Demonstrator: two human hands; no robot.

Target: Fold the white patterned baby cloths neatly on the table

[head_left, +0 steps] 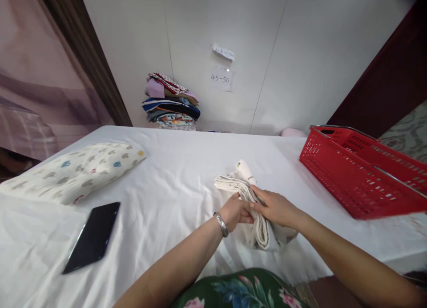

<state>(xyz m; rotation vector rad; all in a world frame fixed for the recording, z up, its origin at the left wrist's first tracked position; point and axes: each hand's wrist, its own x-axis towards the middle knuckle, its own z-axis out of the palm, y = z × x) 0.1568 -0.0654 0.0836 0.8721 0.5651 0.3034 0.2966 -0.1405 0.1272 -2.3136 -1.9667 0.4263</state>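
Observation:
A folded off-white cloth (pixel 263 234) with thick stacked layers stands on edge over the white-covered table, its upper end bent to the left. My left hand (pixel 236 211), with a silver bracelet at the wrist, grips its near left side, fingers closed. From the other side my right hand (pixel 276 208) holds the same cloth, its fingers meeting those of the left. Behind and under the folds shows more pale fabric (pixel 245 169) with small printed marks; whether it is part of the same cloth I cannot tell.
On the left lie a patterned pillow-like cloth bundle (pixel 96 170) and a black tablet or phone (pixel 93 237). A red perforated basket (pixel 350 174) stands at the right. Beyond the table's far edge is a stack of folded clothes (pixel 171 104), against a white wall with paper labels (pixel 221 79).

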